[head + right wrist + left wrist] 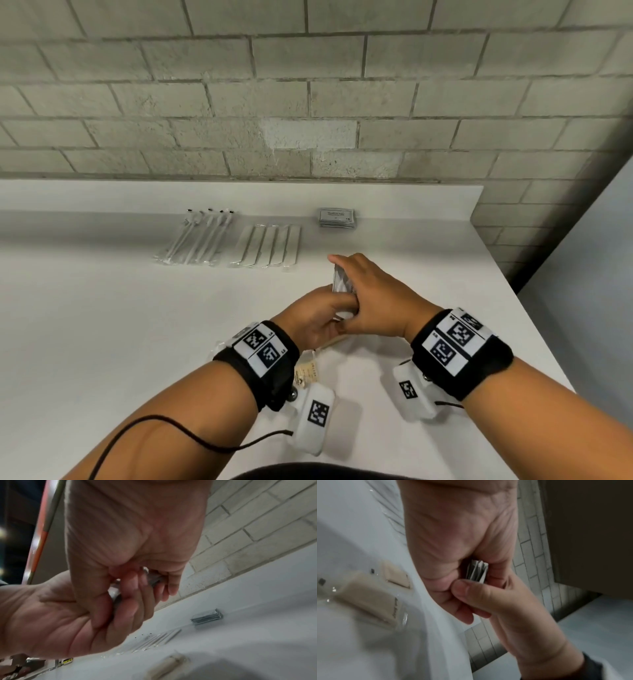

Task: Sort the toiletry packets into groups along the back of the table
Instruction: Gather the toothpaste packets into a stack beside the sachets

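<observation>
Both wrists, banded with coded markers, sit nearest the viewer over the table [102, 325]. Left to right: the left hand [313, 320] curls under a small stack of silver sachets [340, 279], thumb and fingers pinching its lower end; the right hand [371, 301] closes over the same stack from above, fingers wrapped round its top. The left-wrist view shows the sachet edges [477, 570] fanned unevenly between the two grips. Tan soap bars [368, 599] in clear wrap lie on the table below the left wrist, not yet sorted.

Along the back, left to right: a row of toothbrush packets [195, 240], a row of flat white packets [267, 246] just beside it, then a stacked pile of silver sachets [337, 218] set apart near the upstand.

Step in hand, as judged: squaring the held sachets before adding them to the matching pile. It is done well by tapping the fanned edges flush while both hands share the grip, then passing the stack to one hand and setting it down flat on the pile.

Open room lies to the right of the pile, towards the table's right edge [513, 284]; that space suits the soap group, kept clear of the drop.
</observation>
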`<state>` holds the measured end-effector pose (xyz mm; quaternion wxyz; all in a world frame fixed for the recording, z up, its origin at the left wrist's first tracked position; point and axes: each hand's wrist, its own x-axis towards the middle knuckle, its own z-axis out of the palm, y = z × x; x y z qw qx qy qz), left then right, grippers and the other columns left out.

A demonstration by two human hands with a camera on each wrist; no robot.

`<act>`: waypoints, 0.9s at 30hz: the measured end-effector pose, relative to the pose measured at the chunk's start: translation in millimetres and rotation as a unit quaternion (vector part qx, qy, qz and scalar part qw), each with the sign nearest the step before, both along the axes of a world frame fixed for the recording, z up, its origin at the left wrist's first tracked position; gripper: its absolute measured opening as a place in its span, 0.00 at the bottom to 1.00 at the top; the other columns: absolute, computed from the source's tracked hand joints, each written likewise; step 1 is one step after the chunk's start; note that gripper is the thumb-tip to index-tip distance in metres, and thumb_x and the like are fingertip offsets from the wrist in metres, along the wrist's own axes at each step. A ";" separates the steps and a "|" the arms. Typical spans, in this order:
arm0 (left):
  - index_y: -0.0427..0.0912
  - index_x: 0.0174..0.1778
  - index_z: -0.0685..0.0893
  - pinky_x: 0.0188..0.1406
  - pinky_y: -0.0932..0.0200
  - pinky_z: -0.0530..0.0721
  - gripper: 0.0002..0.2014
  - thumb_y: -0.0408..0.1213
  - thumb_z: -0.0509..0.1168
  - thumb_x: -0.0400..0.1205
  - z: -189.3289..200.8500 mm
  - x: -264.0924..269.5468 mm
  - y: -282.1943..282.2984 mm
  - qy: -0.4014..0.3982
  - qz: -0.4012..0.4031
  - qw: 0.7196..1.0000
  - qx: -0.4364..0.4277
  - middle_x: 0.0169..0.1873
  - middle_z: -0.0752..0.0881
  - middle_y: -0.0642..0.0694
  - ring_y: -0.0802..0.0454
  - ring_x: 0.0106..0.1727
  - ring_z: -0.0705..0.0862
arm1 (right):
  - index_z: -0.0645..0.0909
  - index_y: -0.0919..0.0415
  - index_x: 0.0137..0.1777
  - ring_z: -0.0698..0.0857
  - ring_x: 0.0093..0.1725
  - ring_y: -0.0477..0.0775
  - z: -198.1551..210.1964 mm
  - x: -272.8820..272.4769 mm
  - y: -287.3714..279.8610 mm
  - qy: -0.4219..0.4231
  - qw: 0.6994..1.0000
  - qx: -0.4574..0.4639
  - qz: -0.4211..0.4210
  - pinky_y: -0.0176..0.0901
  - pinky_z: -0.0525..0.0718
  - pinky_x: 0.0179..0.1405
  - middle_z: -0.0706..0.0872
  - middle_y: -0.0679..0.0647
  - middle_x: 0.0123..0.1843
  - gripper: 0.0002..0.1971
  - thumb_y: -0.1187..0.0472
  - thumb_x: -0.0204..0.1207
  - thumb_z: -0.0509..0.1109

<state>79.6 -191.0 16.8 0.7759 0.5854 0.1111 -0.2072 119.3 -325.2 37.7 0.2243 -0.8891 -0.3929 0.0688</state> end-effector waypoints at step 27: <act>0.49 0.67 0.76 0.55 0.58 0.80 0.23 0.37 0.71 0.76 -45.0 15.3 -29.9 -0.209 -0.009 0.907 0.366 0.50 0.84 0.50 0.49 0.53 0.82 | 0.75 0.59 0.56 0.79 0.48 0.61 -47.0 10.7 -65.2 -0.019 0.981 -0.103 -0.161 0.50 0.76 0.43 0.75 0.56 0.53 0.10 0.63 0.76 0.65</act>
